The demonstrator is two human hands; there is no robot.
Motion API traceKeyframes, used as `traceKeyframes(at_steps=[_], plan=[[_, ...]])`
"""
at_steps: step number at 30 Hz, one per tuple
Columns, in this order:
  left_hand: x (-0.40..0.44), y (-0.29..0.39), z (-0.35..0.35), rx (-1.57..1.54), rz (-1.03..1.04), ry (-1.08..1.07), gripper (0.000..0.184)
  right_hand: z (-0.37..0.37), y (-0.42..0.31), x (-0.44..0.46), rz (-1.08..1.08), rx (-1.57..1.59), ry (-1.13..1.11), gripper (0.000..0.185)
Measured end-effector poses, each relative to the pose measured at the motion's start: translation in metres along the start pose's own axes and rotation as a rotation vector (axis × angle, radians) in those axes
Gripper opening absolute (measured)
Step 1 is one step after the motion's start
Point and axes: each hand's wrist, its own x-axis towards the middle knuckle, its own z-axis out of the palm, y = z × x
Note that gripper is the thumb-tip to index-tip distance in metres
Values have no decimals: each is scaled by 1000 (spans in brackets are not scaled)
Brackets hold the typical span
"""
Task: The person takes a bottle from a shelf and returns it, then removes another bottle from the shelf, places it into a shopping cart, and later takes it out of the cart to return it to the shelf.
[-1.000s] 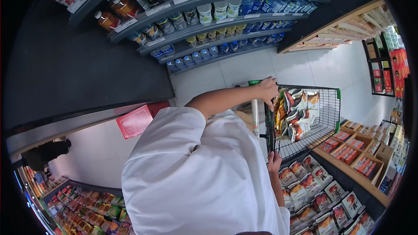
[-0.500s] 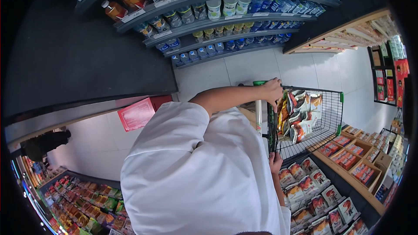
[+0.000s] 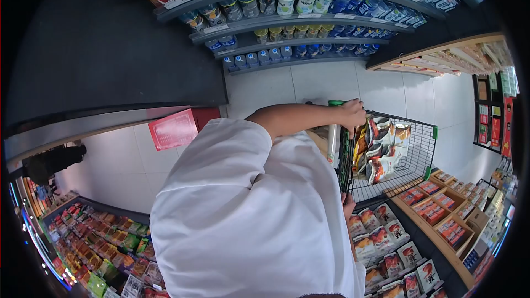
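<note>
My left hand (image 3: pixel 351 115), at the end of a bent arm, is closed around the near upper corner of a black wire shopping cart (image 3: pixel 422 146) with green corner pieces. On the cart's near edge lower down, my right hand (image 3: pixel 348 203) is closed too; my white shirt hides part of it and most of that arm. Several snack pouches (image 3: pixel 381 149) lie heaped in the cart, on the side nearest me. The far part of its basket shows bare wire.
Drink shelves (image 3: pixel 309 17) run along the top. Beside the cart, below, stand a display of white pouches (image 3: pixel 381 237) and wooden bins of boxes (image 3: pixel 430 209). A red sign (image 3: pixel 173 129) is behind me. Packaged snacks (image 3: pixel 105 243) fill a lower-left display.
The view has turned slightly, and the drink shelves sit further right in it. Both hands stay on the cart. The right hand shows less now, more of it covered by the shirt.
</note>
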Motion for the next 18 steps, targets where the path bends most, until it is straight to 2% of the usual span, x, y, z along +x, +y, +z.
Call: traceKeyframes(at_steps=[8,18], plan=[[1,0,-4,1,-16,-55,70,-1,-13,2,-50,-36,30,34],[4,-1,-1,-19,-5,-42,70,-3,-14,2,-14,-19,-11,32]])
